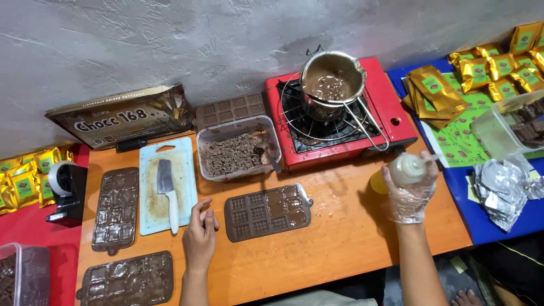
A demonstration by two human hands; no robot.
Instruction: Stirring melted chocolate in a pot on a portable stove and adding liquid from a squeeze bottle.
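A white plastic squeeze bottle (407,169) is gripped in the right hand (409,192), which is covered by a thin clear plastic glove; the bottle is held tilted above the right part of the orange wooden table (340,232), its nozzle pointed to the right. The bare left hand (199,235) is laid flat and open on the table, with nothing held, just beside the white cutting board (168,187) on which a small cleaver (167,192) is rested. Between the two hands a brown rectangular chocolate mould (267,212) is placed, partly filled. Behind it a clear tub of chopped chocolate (237,152) is seen, next to a red portable stove (340,116) on which a metal pot of melted chocolate (331,85) is set.
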